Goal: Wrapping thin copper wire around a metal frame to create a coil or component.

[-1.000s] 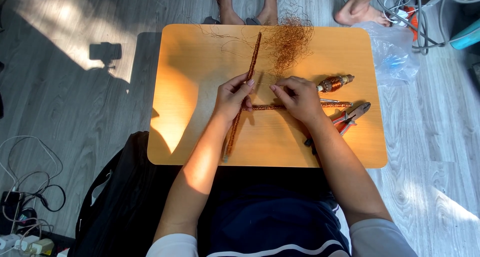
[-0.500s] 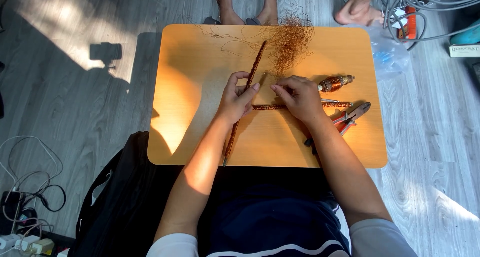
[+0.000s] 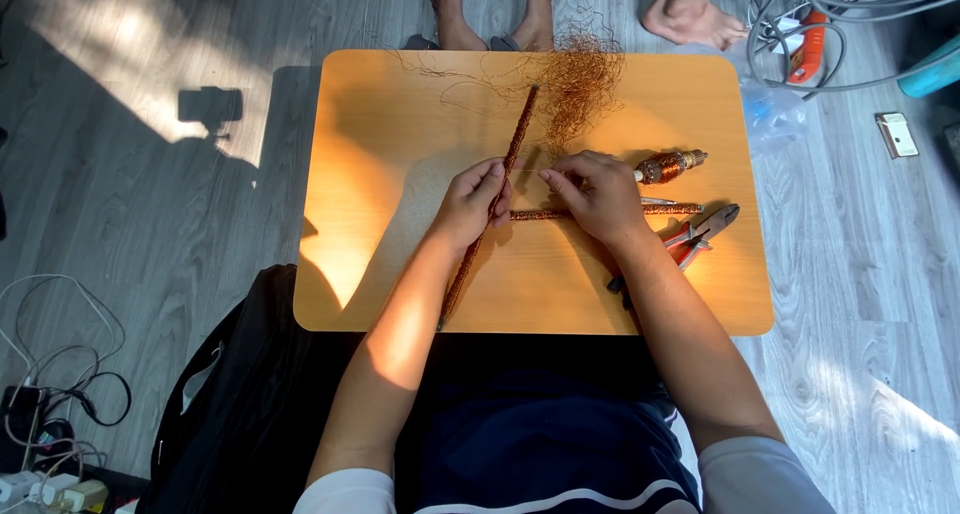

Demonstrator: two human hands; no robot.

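On the table [image 3: 400,274], both hands pinch copper-wrapped rods (crossed): left hand [image 3: 470,202], right hand [image 3: 592,192].

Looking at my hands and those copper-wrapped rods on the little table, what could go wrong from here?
The loose copper wire tangle lies near the long wrapped rod under your left hand and might snag. The wire spool beside your right hand could roll if nudged. The pliers lie near the table edge and might get knocked off.

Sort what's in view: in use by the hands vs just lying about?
In use: left hand on the long diagonal wire-wrapped rod; right hand on the horizontal wrapped rod; loose copper wire tangle.

Lying about: wire spool, red-handled pliers, floor cables.
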